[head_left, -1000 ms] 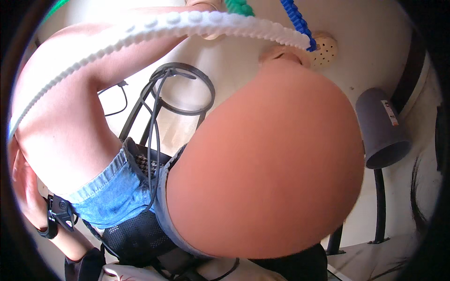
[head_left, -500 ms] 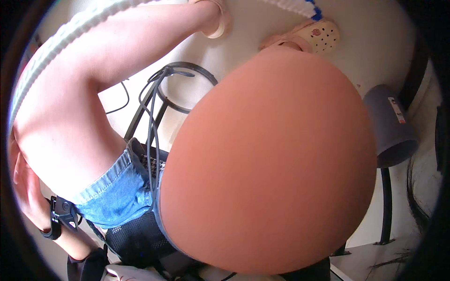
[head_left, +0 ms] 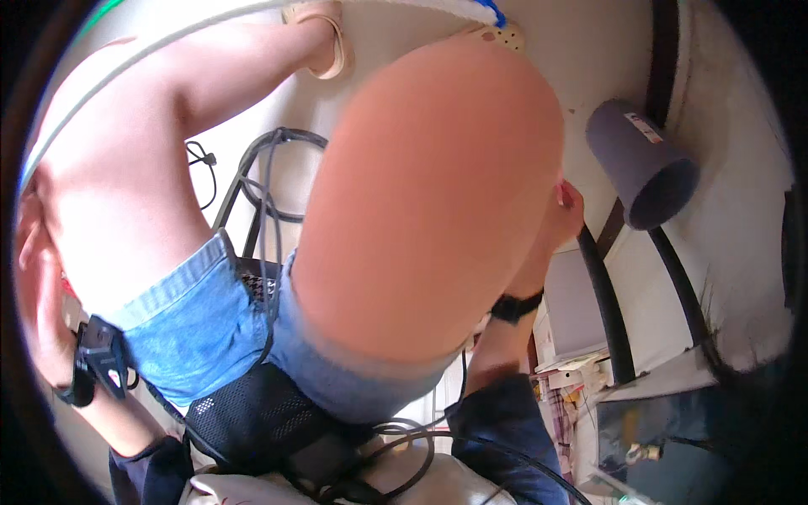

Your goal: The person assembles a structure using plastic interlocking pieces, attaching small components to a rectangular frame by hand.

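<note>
My left hand [head_left: 40,278] is at the left rim, beside my left thigh, partly cut off by the dark edge. Its fingers look bent; whatever they hold is hidden. Just above it a long white cord-like strip [head_left: 160,52] arcs over my left leg toward the top and ends in a blue part [head_left: 491,12]. My right hand [head_left: 569,217] is beyond my raised right leg, which hides part of it. Those fingers are curled in, with a small pinkish-red spot at them that I cannot make out.
A grey bin [head_left: 627,160] lies tilted at the right, near dark metal legs [head_left: 608,307]. Black cables [head_left: 497,450] cross my lap. A black ring-shaped frame [head_left: 282,139] stands left of my right leg. A dark panel [head_left: 673,421] sits lower right.
My right leg has shifted left and back, so my right hand and wrist now show. The white strip has slid toward the upper left. The bin appears further up and left.
</note>
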Motion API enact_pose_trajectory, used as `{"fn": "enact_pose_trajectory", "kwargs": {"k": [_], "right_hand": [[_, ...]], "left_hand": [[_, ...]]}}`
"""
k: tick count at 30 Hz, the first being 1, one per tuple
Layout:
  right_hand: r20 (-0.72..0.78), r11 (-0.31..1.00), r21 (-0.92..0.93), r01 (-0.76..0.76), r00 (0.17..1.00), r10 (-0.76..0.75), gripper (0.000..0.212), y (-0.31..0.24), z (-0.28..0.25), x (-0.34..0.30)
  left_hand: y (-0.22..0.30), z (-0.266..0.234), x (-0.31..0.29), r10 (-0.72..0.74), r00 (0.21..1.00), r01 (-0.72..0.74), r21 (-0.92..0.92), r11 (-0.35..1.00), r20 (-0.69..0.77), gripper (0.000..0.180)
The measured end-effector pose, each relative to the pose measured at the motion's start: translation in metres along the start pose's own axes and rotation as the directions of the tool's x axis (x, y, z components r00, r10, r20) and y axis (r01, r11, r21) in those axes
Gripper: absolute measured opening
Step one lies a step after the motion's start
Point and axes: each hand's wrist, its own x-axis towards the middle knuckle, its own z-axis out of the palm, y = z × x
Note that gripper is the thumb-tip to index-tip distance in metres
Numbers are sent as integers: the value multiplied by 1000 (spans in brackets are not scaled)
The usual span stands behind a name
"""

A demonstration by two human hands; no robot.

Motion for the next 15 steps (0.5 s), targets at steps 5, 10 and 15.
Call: {"fn": "enact_pose_trajectory", "kwargs": {"k": [5, 10, 15], "right_hand": [[39, 986, 136, -96, 995, 92, 19, -46, -59, 51], [-41, 910, 392, 131, 991, -125, 17, -79, -105, 49], [-296, 790, 315, 525, 846, -444, 14, -175, -143, 34]], "left_hand": [[-43, 19, 28, -63, 998, 67, -242, 968, 26, 51], [-101, 61, 45, 27, 998, -7, -345, 939, 55, 37], [-98, 49, 56, 197, 961, -130, -313, 941, 193, 41]]}}
